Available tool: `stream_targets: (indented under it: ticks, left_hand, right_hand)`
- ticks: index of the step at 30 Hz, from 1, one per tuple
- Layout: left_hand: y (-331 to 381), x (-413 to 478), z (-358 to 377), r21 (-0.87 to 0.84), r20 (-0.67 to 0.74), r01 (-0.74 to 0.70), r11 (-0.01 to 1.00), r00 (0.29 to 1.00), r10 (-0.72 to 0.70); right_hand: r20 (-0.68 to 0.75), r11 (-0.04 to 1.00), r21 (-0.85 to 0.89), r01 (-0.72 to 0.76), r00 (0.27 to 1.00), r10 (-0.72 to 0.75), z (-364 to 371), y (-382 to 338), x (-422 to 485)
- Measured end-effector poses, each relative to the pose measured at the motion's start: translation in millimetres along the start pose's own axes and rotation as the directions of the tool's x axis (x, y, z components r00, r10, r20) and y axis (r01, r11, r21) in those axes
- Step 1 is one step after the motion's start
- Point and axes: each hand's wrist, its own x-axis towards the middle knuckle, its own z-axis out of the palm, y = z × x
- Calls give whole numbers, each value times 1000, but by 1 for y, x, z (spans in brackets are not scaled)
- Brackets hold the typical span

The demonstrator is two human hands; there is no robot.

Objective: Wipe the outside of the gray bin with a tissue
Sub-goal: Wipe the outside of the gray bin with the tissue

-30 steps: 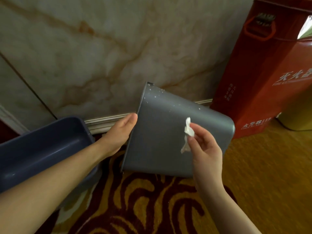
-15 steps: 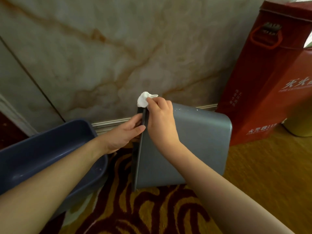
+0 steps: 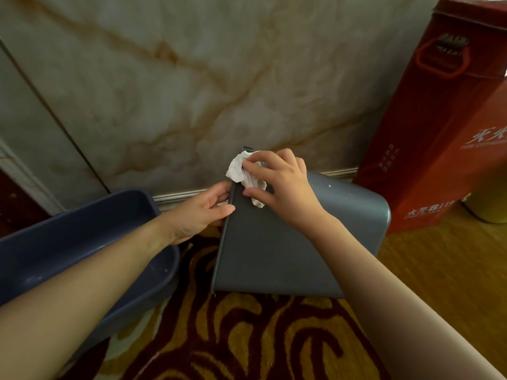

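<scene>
Pinching tissue (image 3: 238, 170) against the gray bin (image 3: 274, 256) is the right hand (image 3: 282, 187); left hand (image 3: 200, 212) grips its rim.

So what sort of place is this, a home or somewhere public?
Probably a hotel or public-building corridor, though I can't be sure: a marble-look wall, a red-and-gold swirl-patterned carpet, and a tall red box that looks like a fire-extinguisher case.

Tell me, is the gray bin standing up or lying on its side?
The gray bin lies on its side: its open rim faces left, where the left hand grips it, and its rounded bottom points right.
</scene>
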Motion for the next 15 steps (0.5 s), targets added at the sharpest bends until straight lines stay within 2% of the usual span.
stream_targets:
  ticks: [8, 15]
  left_hand:
    - [2, 3, 2, -110, -34, -47, 993, 998, 43]
    - [-37, -16, 1, -294, -4, 83, 952, 996, -88]
  right_hand:
    - [-264, 999, -28, -24, 965, 16, 12, -5, -3]
    - [-181, 985, -174, -5, 983, -27, 48, -33, -21]
